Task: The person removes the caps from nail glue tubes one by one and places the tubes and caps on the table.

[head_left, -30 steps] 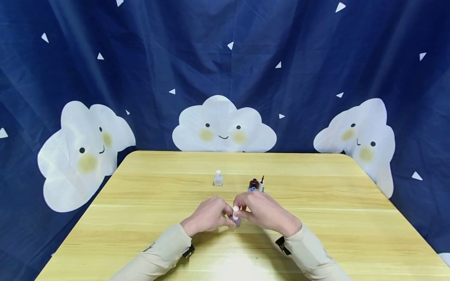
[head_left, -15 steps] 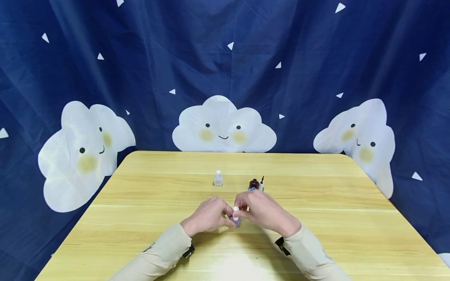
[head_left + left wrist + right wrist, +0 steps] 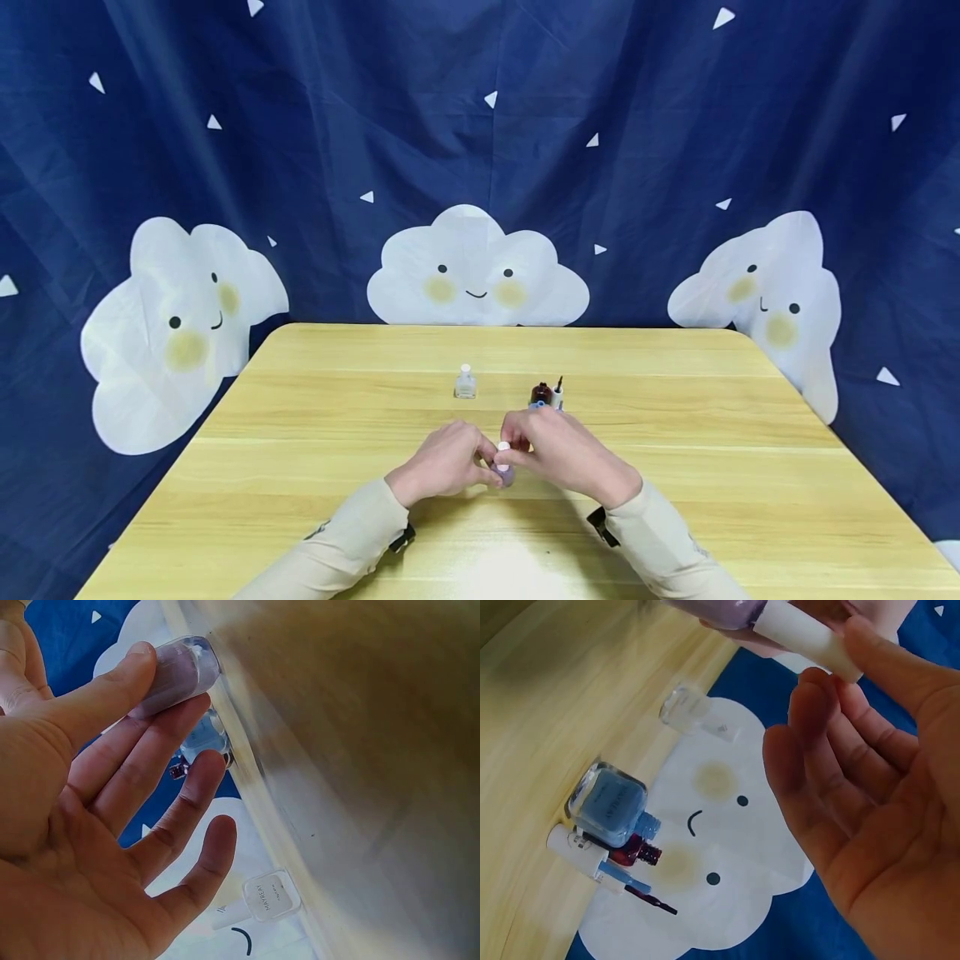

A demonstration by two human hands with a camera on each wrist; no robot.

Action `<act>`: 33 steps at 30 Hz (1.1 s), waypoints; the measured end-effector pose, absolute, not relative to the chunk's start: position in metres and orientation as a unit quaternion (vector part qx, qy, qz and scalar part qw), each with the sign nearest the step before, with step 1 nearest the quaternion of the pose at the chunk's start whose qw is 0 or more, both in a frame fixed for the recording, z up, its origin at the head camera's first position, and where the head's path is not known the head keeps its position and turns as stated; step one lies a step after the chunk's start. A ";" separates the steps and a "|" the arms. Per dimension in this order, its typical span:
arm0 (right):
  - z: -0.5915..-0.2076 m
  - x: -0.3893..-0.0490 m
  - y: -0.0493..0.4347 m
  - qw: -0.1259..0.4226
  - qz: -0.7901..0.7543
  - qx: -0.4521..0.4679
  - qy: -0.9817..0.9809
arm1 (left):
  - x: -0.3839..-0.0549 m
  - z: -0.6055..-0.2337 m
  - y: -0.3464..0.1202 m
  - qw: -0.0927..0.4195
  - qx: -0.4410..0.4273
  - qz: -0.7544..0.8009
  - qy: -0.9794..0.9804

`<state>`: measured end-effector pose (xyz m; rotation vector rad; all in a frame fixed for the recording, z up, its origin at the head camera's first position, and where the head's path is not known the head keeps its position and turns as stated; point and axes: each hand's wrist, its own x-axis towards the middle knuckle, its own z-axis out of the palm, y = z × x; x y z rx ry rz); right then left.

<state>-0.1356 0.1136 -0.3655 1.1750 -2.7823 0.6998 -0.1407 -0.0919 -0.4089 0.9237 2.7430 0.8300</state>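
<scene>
Between both hands, over the middle of the table, stands a nail polish bottle [image 3: 505,477] with pale purple polish and a white cap [image 3: 802,636]. My left hand [image 3: 447,460] pinches the glass body between thumb and fingers; in the left wrist view its other fingers are spread loosely below the bottle [image 3: 180,675]. The cap is pinched by the thumb and fingers of my right hand [image 3: 566,457]. The cap sits on the bottle's neck.
Behind the hands stands a clear nail polish bottle [image 3: 465,385] with a white cap. Beyond the right hand are an uncapped blue bottle [image 3: 613,802], a dark red bottle [image 3: 634,851] and white brush caps [image 3: 574,846] standing brush up.
My right thumb has shifted slightly left across the white cap. The left hand and the bottle stay in place.
</scene>
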 end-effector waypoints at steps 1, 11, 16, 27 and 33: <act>-0.365 -0.136 0.114 0.024 0.222 0.385 -0.896 | -0.141 -0.409 -0.092 0.064 0.307 0.274 0.909; -0.364 -0.135 0.115 0.025 0.218 0.404 -0.888 | -0.141 -0.409 -0.092 0.059 0.306 0.273 0.910; -0.365 -0.136 0.117 0.030 0.218 0.422 -0.880 | -0.141 -0.409 -0.091 0.055 0.306 0.272 0.911; -0.365 -0.135 0.116 0.022 0.221 0.407 -0.886 | -0.140 -0.411 -0.090 0.060 0.301 0.277 0.911; -0.363 -0.136 0.117 0.019 0.224 0.425 -0.877 | -0.140 -0.411 -0.090 0.055 0.299 0.273 0.913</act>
